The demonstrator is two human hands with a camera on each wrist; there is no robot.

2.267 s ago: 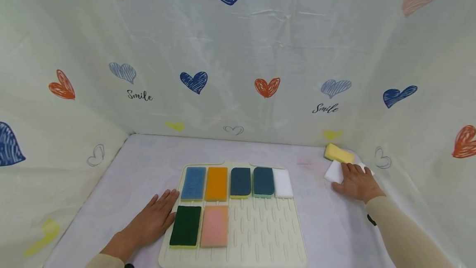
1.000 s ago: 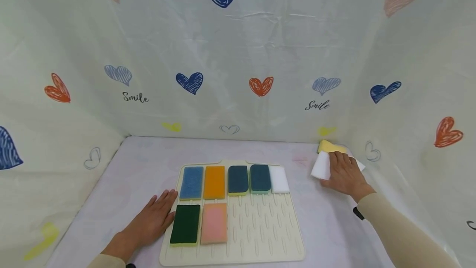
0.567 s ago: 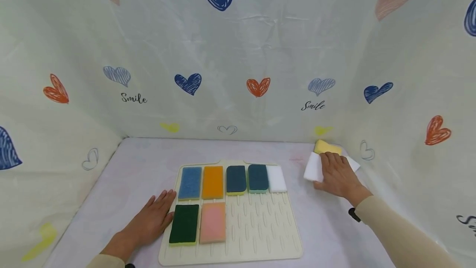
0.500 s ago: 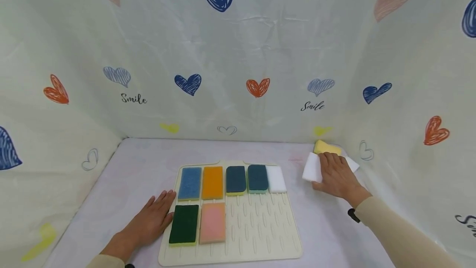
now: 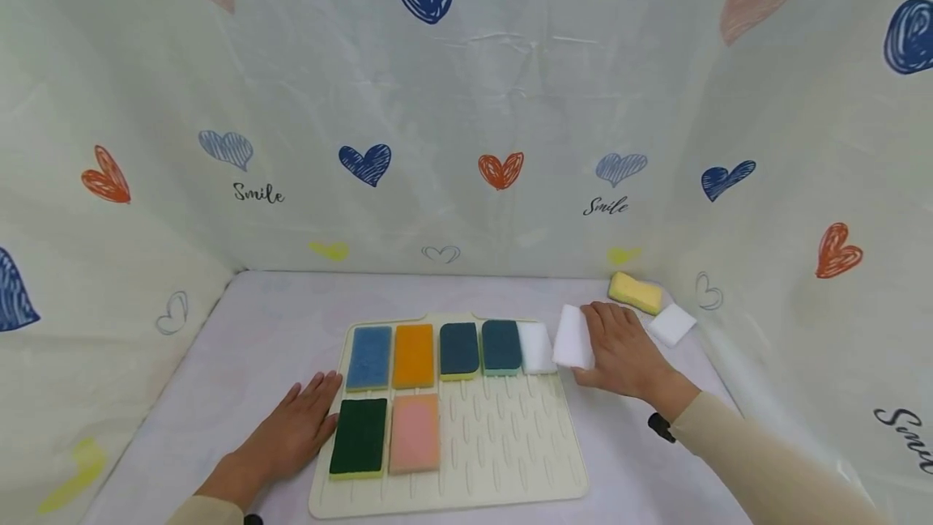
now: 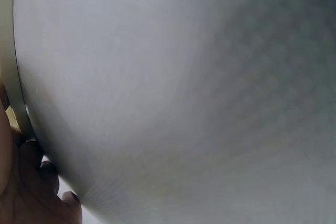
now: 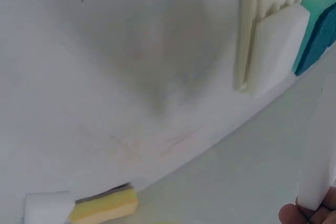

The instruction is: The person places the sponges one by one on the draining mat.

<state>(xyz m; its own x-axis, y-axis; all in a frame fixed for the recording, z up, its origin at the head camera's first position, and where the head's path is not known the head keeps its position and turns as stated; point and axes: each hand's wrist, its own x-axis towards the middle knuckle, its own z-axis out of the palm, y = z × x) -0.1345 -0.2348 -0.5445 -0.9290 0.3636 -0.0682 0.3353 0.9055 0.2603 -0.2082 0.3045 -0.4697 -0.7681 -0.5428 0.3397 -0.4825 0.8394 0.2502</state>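
A white sponge is pinched in my right hand, held up just right of the cream ridged mat. In the right wrist view, fingertips grip the lower end of that white sponge. My left hand lies flat with straight fingers along the mat's left edge. On the mat's upper row are a blue sponge, an orange one, two dark teal ones and a white one. Below them lie a dark green sponge and a pink one.
A yellow sponge and another white sponge lie at the table's far right corner. Sheets printed with hearts form the back and side walls. The mat's ridges show at its lower right.
My right hand has lifted the white sponge from the far right corner and carried it left toward the mat, uncovering the other white sponge. The left hand stays in place.
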